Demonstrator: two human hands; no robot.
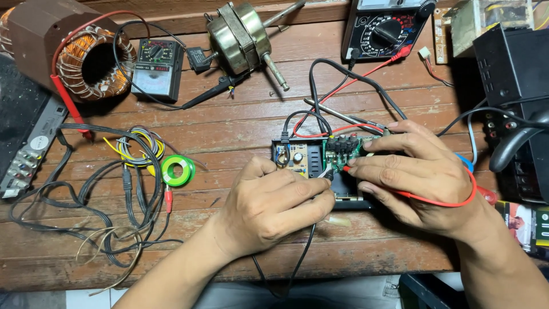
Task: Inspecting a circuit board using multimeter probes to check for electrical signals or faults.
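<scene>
While both hands work over it, an open black box (320, 157) with circuit boards inside lies on a wooden bench (229, 120), a little right of the bench's middle. Every place below is given from this box.

Just below and left of the box, the left hand (271, 203) is curled closed, pinching a black probe (326, 174) whose tip touches the boards; its black lead (300, 257) runs down from the box toward the bench's near edge. Right of the box, the right hand (417, 174) lies partly over it, fingers pressed together around a red probe (346, 169), tip also at the boards. A red lead (446, 201) loops round the back of that hand.

Above and right of the box stands a black multimeter (386, 28) with a round dial; black and red wires run from it down to the box. Above the box, slightly left, lies a brass-coloured motor (240, 34) with a steel shaft. Farther left of that sits a small grey meter (157, 68), and at the far upper left a brown stator (68, 51) wound with copper wire.

Left of the box lies a green tape roll (178, 170), near a yellow wire coil (134, 146). Beyond them, far left and lower left, black cables (86, 200) sprawl in a tangle. Far right of the box stands a black case (514, 86).
</scene>
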